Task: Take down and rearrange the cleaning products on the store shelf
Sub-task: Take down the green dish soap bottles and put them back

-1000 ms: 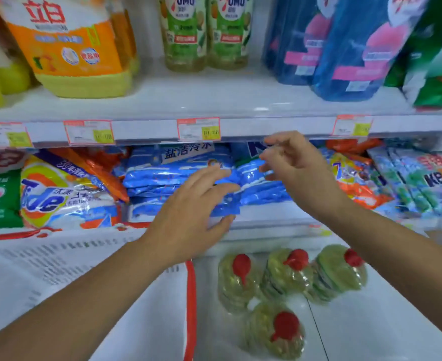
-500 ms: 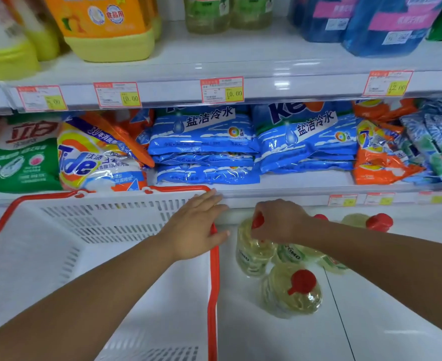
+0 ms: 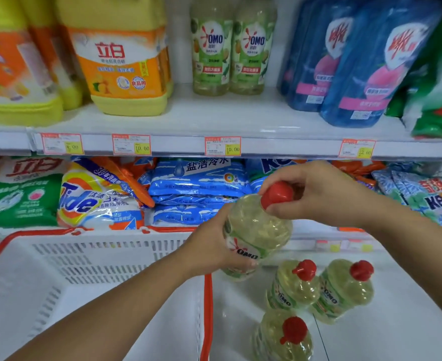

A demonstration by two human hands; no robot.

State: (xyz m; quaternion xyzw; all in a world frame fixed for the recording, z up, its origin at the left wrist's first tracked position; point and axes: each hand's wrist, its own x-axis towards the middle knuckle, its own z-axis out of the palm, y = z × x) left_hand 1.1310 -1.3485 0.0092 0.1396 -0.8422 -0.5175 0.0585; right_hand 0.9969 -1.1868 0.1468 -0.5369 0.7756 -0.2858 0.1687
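Fingers of your right hand (image 3: 316, 194) are pinching the round red cap (image 3: 277, 195). Your left hand (image 3: 214, 248) is gripping the clear plastic OMO bottle of pale yellow liquid (image 3: 259, 227), holding it aloft just beside the red-rimmed white slotted basket (image 3: 110, 256), three matching bottles (image 3: 295, 285) standing nearby.

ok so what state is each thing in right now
clear red-capped OMO bottle of yellow-green liquid: capped, lifted, held in both hands
left hand: grips the bottle's body
right hand: grips its red cap
three matching bottles below: capped, standing
white plastic basket with red rim: resting left of them
two upper-shelf OMO bottles: upright, side by side
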